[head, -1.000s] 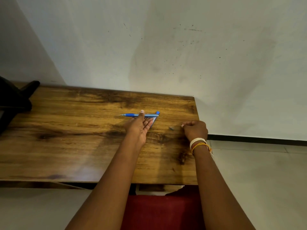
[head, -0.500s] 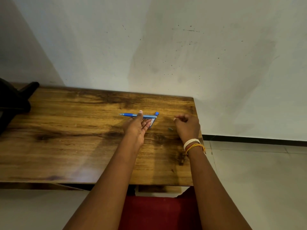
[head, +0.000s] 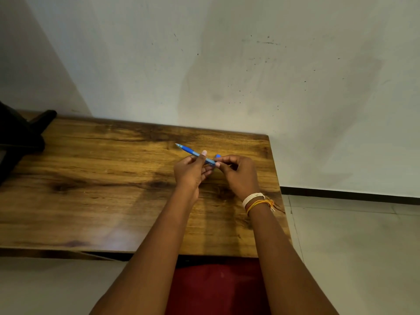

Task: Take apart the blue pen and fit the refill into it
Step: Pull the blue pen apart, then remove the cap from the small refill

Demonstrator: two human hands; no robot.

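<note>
a dark red garment (head: 218,289) is being shown at the bottom edge, nearest the camera, with two bare forearms being stretched forward from either side of it over the front edge of a wooden table (head: 95,201). white and orange thread bands (head: 255,201) are being worn around the right wrist. beyond them, the blue pen (head: 193,153) is being held above the tabletop, toward the table's right end, by both hands. the left hand (head: 191,171) is being kept clamped on the middle of the barrel, with the thumb laid across the top of it and the fingers curled under it. the right hand (head: 238,171) is being kept pinched on the rear end of the pen, where a small blue end piece (head: 217,156) is being shown just above the thumb. the pen is being held tilted, with its tip pointed away to the left and slightly up. whether the refill is inside the barrel cannot be told. farther off, at the left edge, a black object (head: 20,137) is being rested on the table, and behind the table a pale, speckled wall (head: 227,64) is being shown.
</note>
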